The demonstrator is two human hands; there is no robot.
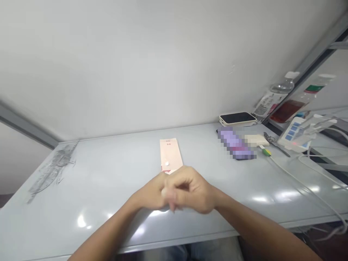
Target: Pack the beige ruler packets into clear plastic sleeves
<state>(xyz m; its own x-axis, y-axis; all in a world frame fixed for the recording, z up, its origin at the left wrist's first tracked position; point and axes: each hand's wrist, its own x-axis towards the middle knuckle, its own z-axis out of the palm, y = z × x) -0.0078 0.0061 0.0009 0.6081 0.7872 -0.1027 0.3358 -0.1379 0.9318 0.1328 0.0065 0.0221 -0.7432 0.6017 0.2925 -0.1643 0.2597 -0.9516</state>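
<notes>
My right hand (197,190) is closed, its fingers curled and pressed against my left hand near the front middle of the table. Motion smears the fingertips, and a pale spot between the hands is too blurred to name. My left hand (152,194) shows mostly its back, and its fingers are hidden or blurred where the two hands meet. Just beyond them lies a flat pale-pink paper packet (171,154) with small red print. On it sits a small white round thing (167,163). The packet's near end is partly covered by my hands.
A pale-grey glossy table (114,163) runs back to a wall. To the right lie a phone (237,117), a blurred purple item (233,143), a cream block with a cable (257,140), keys (269,137) and a power strip (295,134). Two bottles (276,96) lean behind.
</notes>
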